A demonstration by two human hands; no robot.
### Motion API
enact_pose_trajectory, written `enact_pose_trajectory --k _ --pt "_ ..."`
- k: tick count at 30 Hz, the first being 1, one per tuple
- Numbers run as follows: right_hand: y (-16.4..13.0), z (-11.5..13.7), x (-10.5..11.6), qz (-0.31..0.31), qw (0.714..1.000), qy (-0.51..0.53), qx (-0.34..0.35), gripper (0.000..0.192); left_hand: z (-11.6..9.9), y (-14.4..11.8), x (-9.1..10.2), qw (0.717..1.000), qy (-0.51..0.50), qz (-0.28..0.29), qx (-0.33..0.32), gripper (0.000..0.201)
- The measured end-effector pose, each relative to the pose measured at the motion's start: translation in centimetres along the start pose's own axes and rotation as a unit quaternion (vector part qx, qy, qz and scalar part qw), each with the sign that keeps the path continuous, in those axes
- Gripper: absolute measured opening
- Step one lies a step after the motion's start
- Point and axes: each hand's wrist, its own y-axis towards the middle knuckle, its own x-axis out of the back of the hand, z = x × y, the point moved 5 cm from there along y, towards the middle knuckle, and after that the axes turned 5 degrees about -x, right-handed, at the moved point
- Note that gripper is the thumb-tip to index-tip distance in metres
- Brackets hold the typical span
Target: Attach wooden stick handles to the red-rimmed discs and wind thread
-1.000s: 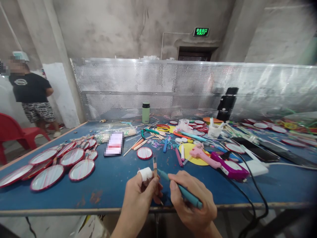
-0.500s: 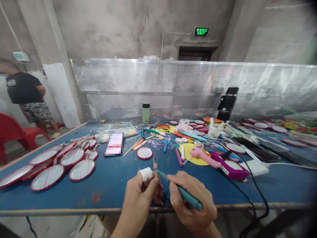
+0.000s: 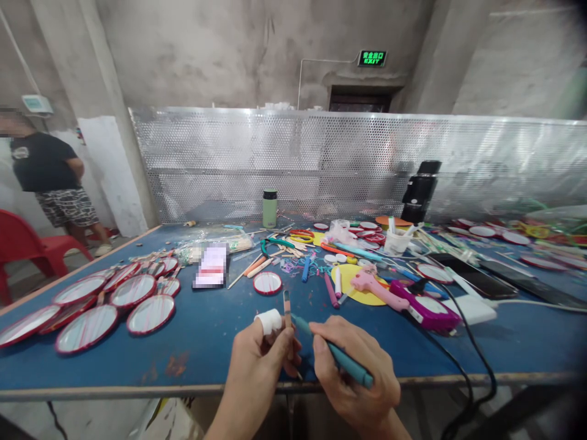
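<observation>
My left hand [image 3: 263, 366], with a white wrap [image 3: 269, 321] around one finger, pinches a thin wooden stick [image 3: 287, 308] upright; its top end looks grey-blue. In my right hand [image 3: 360, 366] is a teal marker pen [image 3: 351, 365], gripped as for writing. The pen's tip points at the stick, very close beside it; whether they touch I cannot tell. Beyond both hands lies a small round red-rimmed disc [image 3: 268, 283] with a pale face.
Several larger red-rimmed discs [image 3: 89, 328] lie at the left, near a phone [image 3: 211, 266]. Markers [image 3: 331, 290], a yellow disc [image 3: 365, 285], a pink glue gun [image 3: 378, 290] and a purple device [image 3: 426, 308] with cables sit rightward. A green bottle [image 3: 270, 209] stands behind. A person [image 3: 46, 165] stands far left.
Almost nothing differs. Both hands keep their hold on the stick and the marker pen, and the view has shifted very slightly.
</observation>
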Motion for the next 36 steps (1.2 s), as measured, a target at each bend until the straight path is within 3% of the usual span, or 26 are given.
enact_pose_trajectory --k 36 --pt "0.62 0.47 -0.36 0.031 0.999 0.032 0.002 0.019 -0.23 0.10 -0.19 1.000 -0.005 0.011 0.003 0.026"
